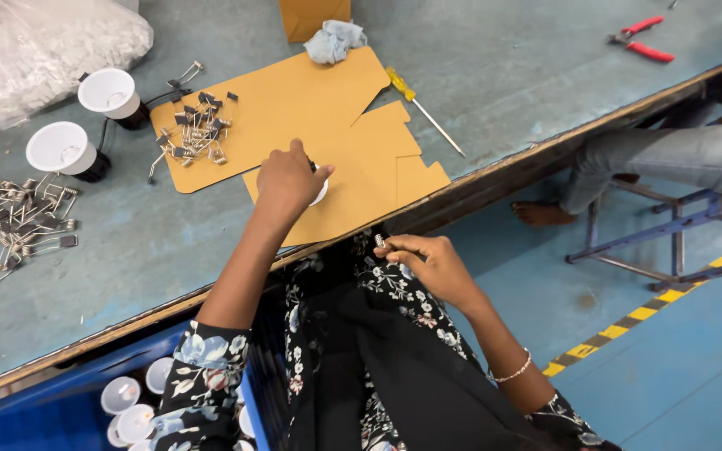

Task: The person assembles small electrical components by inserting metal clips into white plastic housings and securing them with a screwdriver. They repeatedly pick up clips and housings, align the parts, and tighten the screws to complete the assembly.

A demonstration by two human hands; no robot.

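The white cup (320, 190) sits on the cardboard sheet (294, 125) near the table's front edge, mostly hidden under the left hand (287, 179), whose fingers are curled over it and gripping it from above. The right hand (422, 260) is down off the table (503, 75), over the lap, pinching a small metal clip (380, 241) between thumb and fingers. Further back on the same cardboard lies a loose pile of clips (196, 127), and a bigger pile (14, 221) is spread on the bare table to the left. Beside that pile stand 2 more white cups (85, 121) with black bases, and behind them a clear plastic bag (39, 42) of small white parts. A yellow screwdriver (422, 109) lies just right of the cardboard, a blue rag (335, 40) behind it, and red pliers (641, 39) well off to the right. Below the table edge, a blue crate (52, 409) holds more cups. Another person's leg and bare foot (542, 215) show by a stool (678, 225).
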